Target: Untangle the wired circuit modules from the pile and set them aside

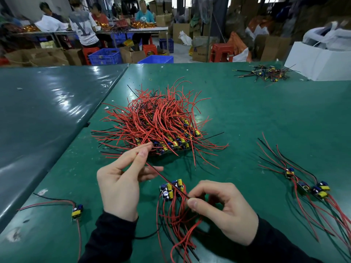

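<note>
A big tangled pile (159, 122) of red and black wires with small yellow-and-blue circuit modules lies mid-table. In front of it my left hand (123, 181) pinches one end of a thin wire (161, 176) between thumb and forefinger. My right hand (222, 207) pinches the wire's other end, so it runs taut between them. Under that wire sits a small cluster of modules (172, 188), their red leads trailing toward me beneath my right hand.
Several separated modules (307, 186) with long leads lie at the right, and a single module (77, 212) at the left. A small heap of wire scraps (266, 72) and a white box (321, 57) sit far right. People work at a distant table.
</note>
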